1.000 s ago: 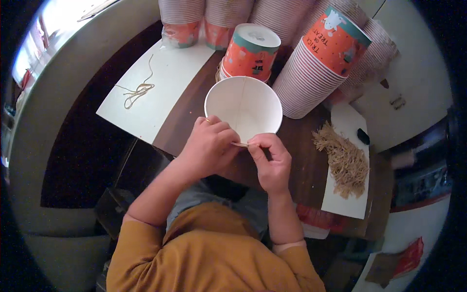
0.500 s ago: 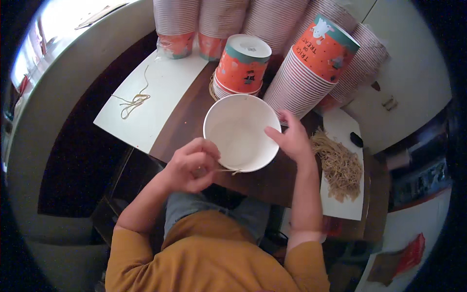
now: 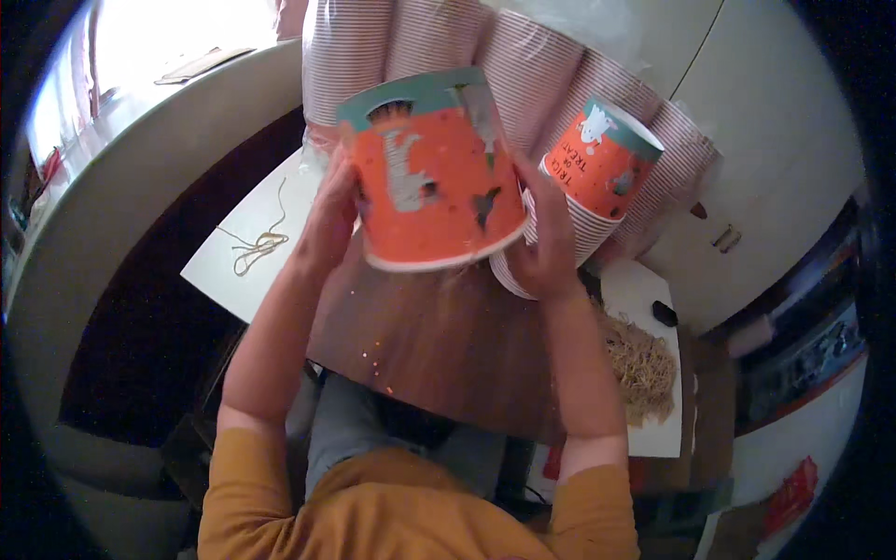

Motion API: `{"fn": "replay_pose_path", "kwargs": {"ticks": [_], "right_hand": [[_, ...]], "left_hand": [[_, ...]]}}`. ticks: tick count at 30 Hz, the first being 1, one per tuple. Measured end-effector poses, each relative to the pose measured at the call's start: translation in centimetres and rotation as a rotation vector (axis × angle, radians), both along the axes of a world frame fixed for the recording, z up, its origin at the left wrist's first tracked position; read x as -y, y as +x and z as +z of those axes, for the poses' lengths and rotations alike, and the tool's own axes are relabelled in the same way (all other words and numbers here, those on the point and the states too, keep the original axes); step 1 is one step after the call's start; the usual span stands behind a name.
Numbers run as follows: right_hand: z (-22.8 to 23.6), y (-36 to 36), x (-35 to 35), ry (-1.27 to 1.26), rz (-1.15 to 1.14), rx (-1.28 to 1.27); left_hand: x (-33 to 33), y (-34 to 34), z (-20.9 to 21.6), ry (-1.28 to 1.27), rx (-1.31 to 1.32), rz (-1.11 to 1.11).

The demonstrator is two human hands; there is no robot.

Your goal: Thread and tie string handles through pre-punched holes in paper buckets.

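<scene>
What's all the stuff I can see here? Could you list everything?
Bucket: one, orange with teal rim, held up between both hands.
Stacks: several, striped pink, behind the bucket; one has an orange top.
Table: one, brown wood.
Sheets: two, white, left and right of the table.
String: one, tan, on the left sheet.
Strands: one pile, tan, on the right sheet.
Left hand: on the bucket's left side.
Right hand: on its right side.

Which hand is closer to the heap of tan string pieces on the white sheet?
Right. The right hand grips the orange paper bucket almost directly above the tan string heap; the left hand holds the bucket's opposite side, much farther away.
</scene>
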State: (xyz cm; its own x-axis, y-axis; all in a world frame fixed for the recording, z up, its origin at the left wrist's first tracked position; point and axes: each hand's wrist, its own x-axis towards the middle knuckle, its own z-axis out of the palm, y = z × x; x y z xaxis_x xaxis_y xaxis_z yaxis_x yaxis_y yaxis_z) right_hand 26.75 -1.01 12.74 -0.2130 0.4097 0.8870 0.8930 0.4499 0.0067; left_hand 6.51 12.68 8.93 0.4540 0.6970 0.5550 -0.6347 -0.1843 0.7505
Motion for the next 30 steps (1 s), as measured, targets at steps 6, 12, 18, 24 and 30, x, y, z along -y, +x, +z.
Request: {"fn": "replay_pose_path", "kwargs": {"ticks": [6, 12, 18, 24, 30], "right_hand": [[1.8, 5.7, -3.0, -0.636, 0.199, -0.538], [-7.2, 9.2, -10.7, -0.361, -0.185, -0.688], [-14.4, 8.6, -10.7, -0.695, -0.151, -1.030], [-8.7, 4.8, -2.9, -0.366, -0.505, -0.305], [7.9, 8.8, 2.7, 0.224, -0.921, 0.208]], "left_hand": [[-5.0, 4.6, 2.1, 0.434, -0.041, 0.182], [-8.6, 11.2, -2.8, 0.687, -0.309, 0.424], [-8.5, 13.0, -9.8, 0.490, -0.498, 0.313], [-7.6, 11.6, -12.5, 0.583, -0.858, 0.586], [-0.5, 14.0, -6.3, 0.761, -0.417, 0.691]]}}
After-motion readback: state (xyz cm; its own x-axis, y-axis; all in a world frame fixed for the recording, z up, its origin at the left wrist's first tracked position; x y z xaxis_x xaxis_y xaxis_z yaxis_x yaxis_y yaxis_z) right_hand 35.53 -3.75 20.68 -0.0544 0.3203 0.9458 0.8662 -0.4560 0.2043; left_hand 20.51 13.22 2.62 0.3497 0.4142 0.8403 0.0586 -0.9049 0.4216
